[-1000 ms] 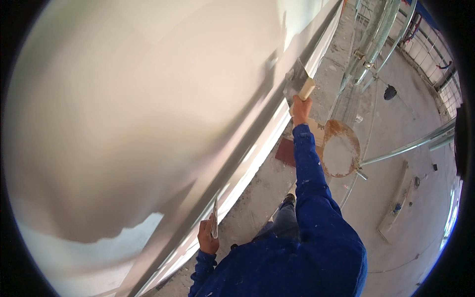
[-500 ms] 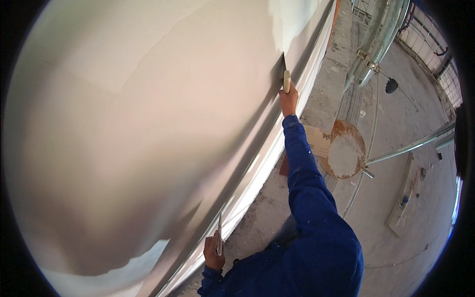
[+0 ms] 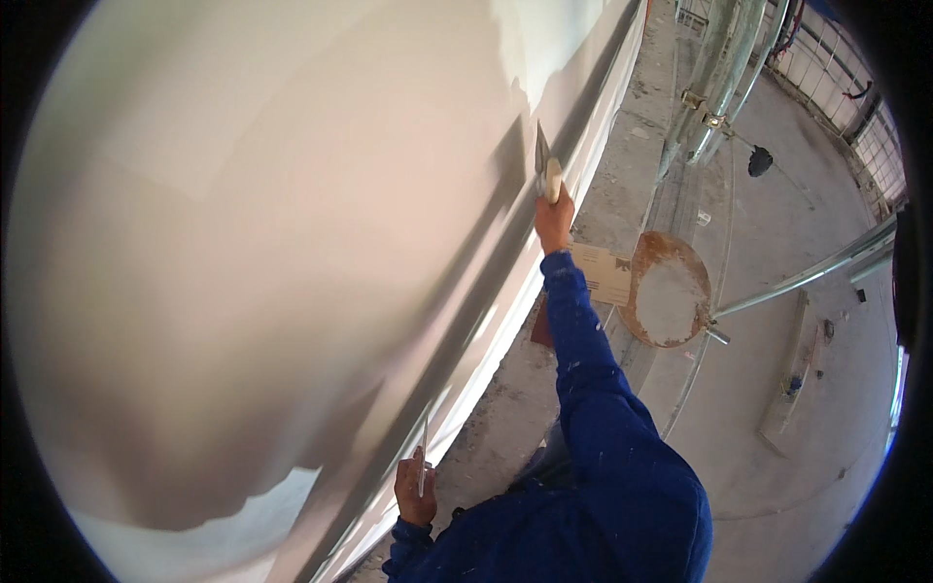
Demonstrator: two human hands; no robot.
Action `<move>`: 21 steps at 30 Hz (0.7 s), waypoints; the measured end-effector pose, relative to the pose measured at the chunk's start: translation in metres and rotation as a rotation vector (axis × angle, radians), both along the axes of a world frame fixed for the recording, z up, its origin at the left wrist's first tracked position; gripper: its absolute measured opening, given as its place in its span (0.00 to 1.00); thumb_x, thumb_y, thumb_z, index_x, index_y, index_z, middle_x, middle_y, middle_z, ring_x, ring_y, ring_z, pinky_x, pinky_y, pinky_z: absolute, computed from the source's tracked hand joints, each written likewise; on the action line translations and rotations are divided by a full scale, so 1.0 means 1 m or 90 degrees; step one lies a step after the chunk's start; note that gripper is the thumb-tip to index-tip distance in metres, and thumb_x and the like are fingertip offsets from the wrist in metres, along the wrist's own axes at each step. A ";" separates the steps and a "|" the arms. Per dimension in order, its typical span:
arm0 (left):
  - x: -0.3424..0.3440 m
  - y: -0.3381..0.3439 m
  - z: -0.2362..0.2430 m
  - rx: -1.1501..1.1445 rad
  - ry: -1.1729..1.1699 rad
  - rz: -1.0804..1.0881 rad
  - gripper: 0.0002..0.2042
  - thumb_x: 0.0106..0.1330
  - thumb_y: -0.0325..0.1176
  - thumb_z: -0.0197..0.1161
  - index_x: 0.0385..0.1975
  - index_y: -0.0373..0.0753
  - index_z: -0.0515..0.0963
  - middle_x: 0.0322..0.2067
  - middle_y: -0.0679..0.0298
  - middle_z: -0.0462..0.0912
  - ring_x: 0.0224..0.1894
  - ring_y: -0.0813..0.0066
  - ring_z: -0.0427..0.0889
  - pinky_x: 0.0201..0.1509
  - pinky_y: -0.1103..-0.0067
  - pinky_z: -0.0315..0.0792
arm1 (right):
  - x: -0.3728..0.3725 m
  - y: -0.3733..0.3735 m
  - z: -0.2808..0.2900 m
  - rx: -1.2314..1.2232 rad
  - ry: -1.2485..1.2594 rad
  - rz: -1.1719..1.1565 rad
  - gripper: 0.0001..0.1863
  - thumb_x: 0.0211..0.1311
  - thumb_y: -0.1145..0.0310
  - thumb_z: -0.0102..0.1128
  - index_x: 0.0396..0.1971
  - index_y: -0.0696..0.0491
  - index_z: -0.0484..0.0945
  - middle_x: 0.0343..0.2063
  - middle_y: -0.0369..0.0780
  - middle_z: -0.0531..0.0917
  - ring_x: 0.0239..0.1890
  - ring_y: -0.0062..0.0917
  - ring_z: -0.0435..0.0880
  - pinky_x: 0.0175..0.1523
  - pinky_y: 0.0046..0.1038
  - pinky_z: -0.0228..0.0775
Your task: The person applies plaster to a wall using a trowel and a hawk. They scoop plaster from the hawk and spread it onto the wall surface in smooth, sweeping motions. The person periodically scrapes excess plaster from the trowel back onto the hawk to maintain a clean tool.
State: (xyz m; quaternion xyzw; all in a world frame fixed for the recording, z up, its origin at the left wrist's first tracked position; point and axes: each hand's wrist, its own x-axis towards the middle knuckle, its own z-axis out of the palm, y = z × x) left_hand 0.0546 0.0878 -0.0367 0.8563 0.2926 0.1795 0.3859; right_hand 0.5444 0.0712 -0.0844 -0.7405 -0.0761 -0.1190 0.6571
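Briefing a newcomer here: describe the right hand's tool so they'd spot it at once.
Find the big pale wall filling the left, then the long blue sleeve reaching up beside its edge. At the sleeve's end, the right hand grips a plastering knife. Its cream handle sets it apart from the thin, edge-on tool in the left hand.

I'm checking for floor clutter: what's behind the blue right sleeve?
Beside the right sleeve, a dark red piece shows on the left and cardboard on the right, against grey floor. What lies directly behind the sleeve, including whether either piece continues there, is covered.
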 end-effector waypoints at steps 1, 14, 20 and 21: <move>0.001 -0.001 0.002 0.008 -0.018 0.007 0.16 0.56 0.26 0.56 0.45 0.31 0.72 0.26 0.57 0.72 0.29 0.65 0.73 0.36 0.74 0.67 | 0.014 0.003 0.002 -0.009 -0.017 -0.016 0.25 0.43 0.82 0.48 0.47 0.59 0.72 0.30 0.52 0.79 0.33 0.37 0.80 0.39 0.32 0.69; 0.002 -0.005 -0.007 -0.021 0.010 -0.007 0.13 0.56 0.24 0.56 0.42 0.32 0.72 0.26 0.59 0.72 0.28 0.69 0.72 0.34 0.75 0.67 | -0.017 0.017 0.027 0.001 -0.050 0.084 0.30 0.42 0.84 0.44 0.51 0.51 0.71 0.43 0.49 0.77 0.47 0.42 0.76 0.52 0.32 0.65; 0.003 -0.006 -0.002 -0.043 -0.016 -0.031 0.23 0.53 0.19 0.56 0.52 0.34 0.69 0.30 0.54 0.72 0.30 0.62 0.73 0.35 0.75 0.68 | -0.006 -0.025 -0.004 0.005 -0.013 0.085 0.22 0.43 0.79 0.49 0.44 0.60 0.74 0.28 0.51 0.80 0.34 0.35 0.81 0.40 0.29 0.69; 0.002 -0.007 -0.002 -0.038 -0.012 -0.035 0.22 0.53 0.19 0.56 0.52 0.34 0.69 0.29 0.54 0.72 0.30 0.63 0.73 0.35 0.75 0.68 | 0.005 -0.024 -0.006 0.006 -0.014 0.081 0.22 0.42 0.79 0.49 0.44 0.60 0.74 0.28 0.51 0.80 0.33 0.35 0.81 0.40 0.29 0.69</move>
